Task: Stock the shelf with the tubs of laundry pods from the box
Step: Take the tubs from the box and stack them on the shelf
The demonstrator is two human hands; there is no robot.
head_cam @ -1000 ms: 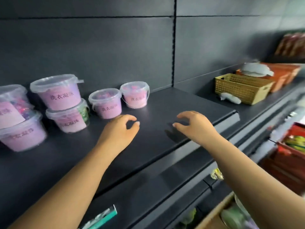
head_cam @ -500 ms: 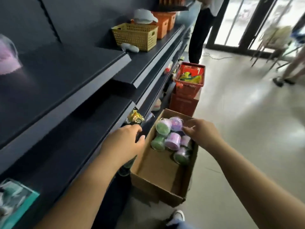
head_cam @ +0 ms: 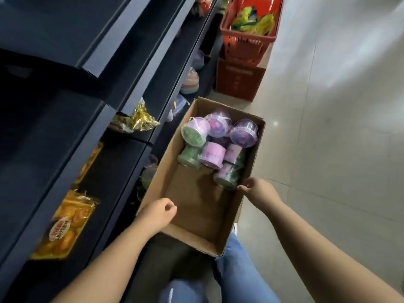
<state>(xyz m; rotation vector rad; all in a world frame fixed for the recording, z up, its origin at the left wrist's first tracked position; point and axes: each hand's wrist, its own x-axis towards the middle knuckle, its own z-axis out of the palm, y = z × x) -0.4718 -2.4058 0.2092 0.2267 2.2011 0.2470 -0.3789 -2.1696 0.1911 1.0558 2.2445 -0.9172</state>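
**Beside the box [head_cam: 197, 243], the right hand [head_cam: 261, 193] sits closest to a tub**

Over the box's near-left wall, the left hand [head_cam: 157, 214] hangs with its fingers loosely curled on nothing. A stretch of bare cardboard floor separates it from every tub. Further along, at the box's right wall, the right hand has its curled fingertips [head_cam: 241, 188] at the rim of the nearest tub [head_cam: 227, 178]. Whether they already pinch it or only touch it cannot be told. That tub lies on its side against the same wall, and its long axis appears to run roughly along the box's length, lid end towards the hand. A grasp would probably mean reaching slightly forward and inward, closing across the tub's width. At the box's far end, the other tubs [head_cam: 207, 138] are piled, some tipped over. The shelf [head_cam: 54, 191] stands along the box's left side.
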